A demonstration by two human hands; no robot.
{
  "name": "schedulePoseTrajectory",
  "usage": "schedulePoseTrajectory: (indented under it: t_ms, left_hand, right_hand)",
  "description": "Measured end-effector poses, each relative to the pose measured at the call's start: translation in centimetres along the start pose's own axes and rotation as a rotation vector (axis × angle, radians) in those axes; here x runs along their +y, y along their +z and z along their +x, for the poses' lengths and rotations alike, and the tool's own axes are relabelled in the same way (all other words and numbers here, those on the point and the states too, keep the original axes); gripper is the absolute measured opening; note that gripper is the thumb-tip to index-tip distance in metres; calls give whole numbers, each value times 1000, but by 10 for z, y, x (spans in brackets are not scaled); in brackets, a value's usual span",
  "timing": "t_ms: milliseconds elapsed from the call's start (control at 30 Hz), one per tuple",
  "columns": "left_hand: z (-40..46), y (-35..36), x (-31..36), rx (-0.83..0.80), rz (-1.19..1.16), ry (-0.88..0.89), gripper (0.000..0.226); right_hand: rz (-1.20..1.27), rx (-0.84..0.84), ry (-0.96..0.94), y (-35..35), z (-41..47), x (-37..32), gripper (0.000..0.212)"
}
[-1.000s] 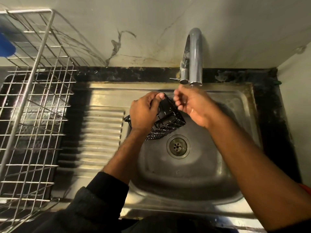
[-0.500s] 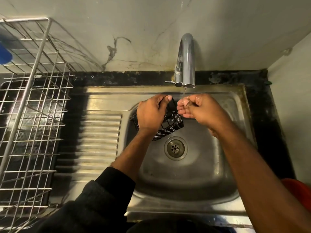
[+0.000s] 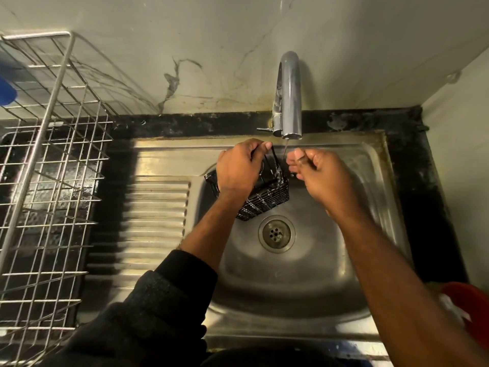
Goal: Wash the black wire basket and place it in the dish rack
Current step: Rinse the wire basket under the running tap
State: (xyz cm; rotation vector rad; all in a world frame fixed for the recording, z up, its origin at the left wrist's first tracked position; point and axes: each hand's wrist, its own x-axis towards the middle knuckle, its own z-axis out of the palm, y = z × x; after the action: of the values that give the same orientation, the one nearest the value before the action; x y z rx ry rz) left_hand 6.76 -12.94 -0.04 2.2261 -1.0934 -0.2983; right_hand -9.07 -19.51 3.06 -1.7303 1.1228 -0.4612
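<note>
The black wire basket point(image 3: 267, 200) hangs tilted over the steel sink bowl point(image 3: 291, 274), just below the tap point(image 3: 289, 94). My left hand point(image 3: 238, 168) grips its top rim, fingers curled over the edge. My right hand point(image 3: 315, 173) is right beside the basket, fingers curled under a thin stream of water from the spout; whether it touches the basket is unclear. The wire dish rack point(image 3: 47, 181) stands at the far left on the counter.
The drain point(image 3: 276, 233) lies below the basket. A ribbed drainboard point(image 3: 150, 221) separates sink and rack. A blue object point(image 3: 6, 94) sits at the rack's upper left. Something red point(image 3: 465, 308) shows at the right edge. Walls close in behind and right.
A thin stream of water now runs from the tap. My right hand has stayed beside the basket's right side and now sits under the stream. My left hand keeps its grip.
</note>
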Motion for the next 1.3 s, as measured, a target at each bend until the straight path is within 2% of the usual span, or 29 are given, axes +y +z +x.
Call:
schedulePoseTrajectory:
  t_ms: [100, 267, 433, 500, 700, 933, 1300]
  left_hand:
    - [0, 2, 0, -6, -6, -4, 38]
    - [7, -1, -1, -8, -21, -43, 38]
    - [12, -5, -2, -28, -40, -80, 37]
    - [15, -5, 0, -38, -34, -81, 37]
    - [16, 1, 6, -40, -33, -48, 32]
    - [21, 1, 7, -65, -36, -42, 27]
    - [38, -8, 3, -156, -26, -64, 31]
  right_hand:
    - [-318, -35, -56, -3, -10, 2, 44]
    - [-329, -184, -62, 7, -19, 13, 38]
    - [-278, -242, -68, 13, -15, 18, 55]
    - [-275, -214, -44, 14, -12, 21, 57]
    - [-293, -68, -90, 15, -11, 24, 39]
    - [-379, -27, -162, 16, 0, 34, 23]
    - [-313, 19, -149, 23, 5, 22, 25]
